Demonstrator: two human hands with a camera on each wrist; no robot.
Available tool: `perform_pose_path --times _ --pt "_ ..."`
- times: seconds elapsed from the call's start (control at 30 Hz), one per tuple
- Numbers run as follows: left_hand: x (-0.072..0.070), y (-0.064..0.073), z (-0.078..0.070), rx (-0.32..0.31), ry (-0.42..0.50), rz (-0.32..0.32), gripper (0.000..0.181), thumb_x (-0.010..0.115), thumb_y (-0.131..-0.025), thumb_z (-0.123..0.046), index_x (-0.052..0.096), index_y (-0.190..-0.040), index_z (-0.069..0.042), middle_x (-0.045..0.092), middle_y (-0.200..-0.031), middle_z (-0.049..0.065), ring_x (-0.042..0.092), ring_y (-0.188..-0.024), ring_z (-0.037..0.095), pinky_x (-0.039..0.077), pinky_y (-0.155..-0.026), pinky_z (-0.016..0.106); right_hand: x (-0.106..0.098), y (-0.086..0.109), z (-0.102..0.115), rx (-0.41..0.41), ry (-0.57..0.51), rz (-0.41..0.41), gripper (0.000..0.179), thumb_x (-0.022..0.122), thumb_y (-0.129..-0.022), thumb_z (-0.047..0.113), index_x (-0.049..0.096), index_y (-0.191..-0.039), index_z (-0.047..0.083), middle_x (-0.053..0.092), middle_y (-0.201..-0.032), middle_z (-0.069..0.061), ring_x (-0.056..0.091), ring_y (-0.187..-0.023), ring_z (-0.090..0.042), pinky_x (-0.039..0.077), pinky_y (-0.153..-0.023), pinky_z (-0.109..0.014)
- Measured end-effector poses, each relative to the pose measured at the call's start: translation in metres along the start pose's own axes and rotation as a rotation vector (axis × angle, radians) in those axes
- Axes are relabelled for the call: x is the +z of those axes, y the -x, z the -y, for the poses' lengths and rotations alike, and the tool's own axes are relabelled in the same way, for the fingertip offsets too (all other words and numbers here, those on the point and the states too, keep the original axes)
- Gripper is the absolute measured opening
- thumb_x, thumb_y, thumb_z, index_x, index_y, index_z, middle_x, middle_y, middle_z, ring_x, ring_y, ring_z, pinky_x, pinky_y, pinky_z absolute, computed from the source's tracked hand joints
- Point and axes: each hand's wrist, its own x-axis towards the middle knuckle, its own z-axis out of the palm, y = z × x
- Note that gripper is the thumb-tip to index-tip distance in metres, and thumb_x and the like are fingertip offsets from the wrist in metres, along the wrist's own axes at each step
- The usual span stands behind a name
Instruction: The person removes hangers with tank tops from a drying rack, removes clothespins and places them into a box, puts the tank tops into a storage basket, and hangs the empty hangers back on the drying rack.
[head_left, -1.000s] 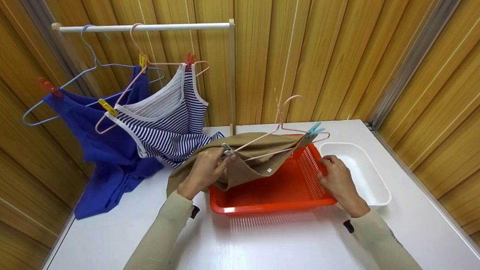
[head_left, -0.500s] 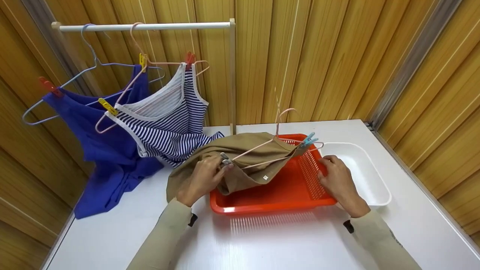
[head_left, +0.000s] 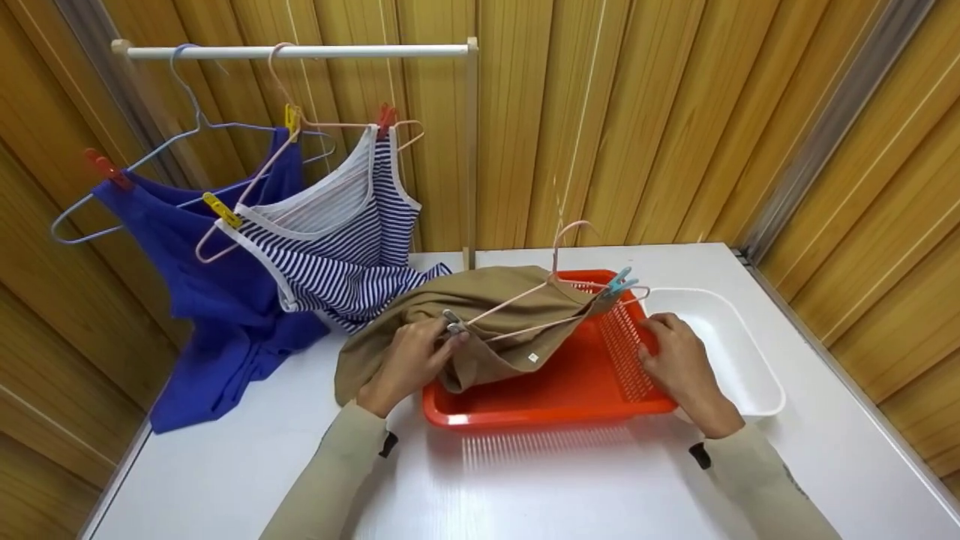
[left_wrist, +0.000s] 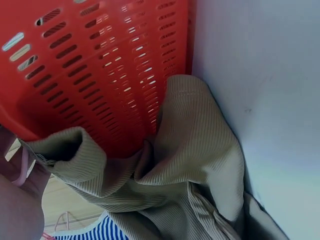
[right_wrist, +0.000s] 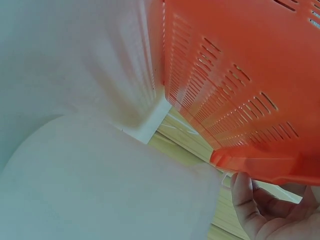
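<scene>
My left hand (head_left: pixel 412 356) pinches the left end of a pink clothes hanger (head_left: pixel 510 301), together with the brown garment's edge, right by a grey clothespin (head_left: pixel 451 321). The brown ribbed garment (head_left: pixel 457 292) droops from the hanger over the left side of a red plastic basket (head_left: pixel 540 415) and onto the table. At the hanger's other end a light-blue clothespin (head_left: pixel 621 280) clips the garment, and the hook points up. My right hand (head_left: pixel 682 364) grips the basket's right rim; in the right wrist view its fingers (right_wrist: pixel 243 192) meet the rim's edge.
Behind on the left stands a rack with a white rod (head_left: pixel 360 51). From it hang a blue garment (head_left: pixel 217 315) and a striped tank top (head_left: pixel 337 262), both clipped to hangers. A white tub (head_left: pixel 735 345) sits right of the basket. Wood-patterned walls (head_left: pixel 660 135) enclose the table.
The pink hanger and brown garment have come down lower over the basket, with my left hand sinking slightly. My right hand keeps its hold on the rim.
</scene>
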Motion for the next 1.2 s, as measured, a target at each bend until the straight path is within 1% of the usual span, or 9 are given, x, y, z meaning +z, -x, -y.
perform_pose_path --times 0.13,0.27,0.4,0.57,0.7,0.87,1.0,1.07,1.2 --pt "0.0 -0.001 -0.001 0.006 -0.022 -0.004 0.028 0.062 -0.096 -0.035 0.061 -0.082 -0.011 0.051 -0.063 0.0 0.056 -0.061 0.019 0.045 -0.058 0.033 -0.006 -0.004 0.001 -0.005 0.021 0.062 0.033 0.07 -0.081 0.003 0.067 -0.111 -0.008 0.062 -0.112 -0.025 0.061 -0.102 -0.042 0.05 -0.088 -0.056" --pt "0.0 -0.001 -0.001 -0.006 -0.036 -0.002 0.027 0.063 -0.095 -0.034 0.062 -0.082 -0.01 0.049 -0.061 0.0 0.057 -0.061 0.021 0.046 -0.059 0.035 -0.018 -0.011 0.002 -0.04 0.03 0.109 0.029 0.068 -0.084 0.006 0.067 -0.11 -0.007 0.063 -0.111 -0.024 0.062 -0.1 -0.041 0.05 -0.085 -0.056" --pt "0.0 -0.002 -0.002 -0.019 -0.05 -0.003 0.027 0.064 -0.094 -0.032 0.062 -0.081 -0.01 0.05 -0.061 0.001 0.059 -0.061 0.023 0.048 -0.059 0.037 -0.036 -0.025 0.005 -0.09 0.012 0.096 0.028 0.07 -0.086 0.007 0.067 -0.112 -0.004 0.064 -0.112 -0.021 0.063 -0.098 -0.04 0.05 -0.083 -0.056" --pt "0.0 -0.002 -0.003 -0.029 -0.056 0.014 0.028 0.064 -0.094 -0.033 0.061 -0.079 -0.01 0.05 -0.062 0.001 0.056 -0.06 0.021 0.045 -0.058 0.034 -0.057 -0.047 0.008 -0.156 -0.035 0.069 0.032 0.074 -0.085 0.005 0.067 -0.117 0.002 0.066 -0.114 -0.016 0.066 -0.096 -0.037 0.052 -0.082 -0.055" --pt "0.0 -0.002 -0.003 -0.026 -0.061 0.012 0.028 0.064 -0.095 -0.032 0.061 -0.079 -0.009 0.053 -0.063 0.003 0.058 -0.061 0.022 0.046 -0.058 0.036 -0.066 -0.065 0.006 -0.199 -0.087 0.126 0.043 0.076 -0.084 0.006 0.062 -0.125 0.006 0.064 -0.121 -0.014 0.064 -0.102 -0.037 0.052 -0.084 -0.055" --pt "-0.001 -0.001 -0.003 -0.029 -0.057 0.012 0.027 0.063 -0.095 -0.033 0.061 -0.08 -0.01 0.053 -0.064 0.003 0.058 -0.062 0.021 0.047 -0.059 0.036 -0.066 -0.084 0.001 -0.18 -0.134 0.295 0.054 0.072 -0.089 0.013 0.051 -0.138 0.008 0.057 -0.136 -0.017 0.058 -0.116 -0.039 0.05 -0.091 -0.057" --pt "0.0 0.0 -0.002 -0.026 -0.047 0.009 0.028 0.062 -0.095 -0.034 0.06 -0.08 -0.011 0.049 -0.063 0.001 0.054 -0.061 0.018 0.045 -0.059 0.033 -0.061 -0.093 -0.002 -0.159 -0.168 0.396 0.055 0.068 -0.092 0.011 0.046 -0.142 0.004 0.054 -0.139 -0.02 0.055 -0.121 -0.04 0.048 -0.096 -0.057" --pt "0.0 0.0 -0.002 -0.022 -0.045 0.007 0.028 0.062 -0.095 -0.035 0.06 -0.08 -0.011 0.048 -0.063 0.0 0.053 -0.06 0.017 0.044 -0.058 0.032 -0.058 -0.095 -0.003 -0.157 -0.179 0.413 0.052 0.065 -0.093 0.009 0.047 -0.141 0.002 0.056 -0.137 -0.021 0.056 -0.12 -0.041 0.048 -0.096 -0.057" --pt "-0.001 0.0 -0.001 -0.013 -0.049 0.002 0.027 0.064 -0.094 -0.033 0.06 -0.079 -0.011 0.047 -0.063 -0.001 0.052 -0.06 0.017 0.042 -0.058 0.03 -0.054 -0.096 -0.003 -0.163 -0.186 0.384 0.043 0.062 -0.095 0.005 0.053 -0.136 -0.001 0.062 -0.129 -0.023 0.062 -0.112 -0.041 0.053 -0.089 -0.053"
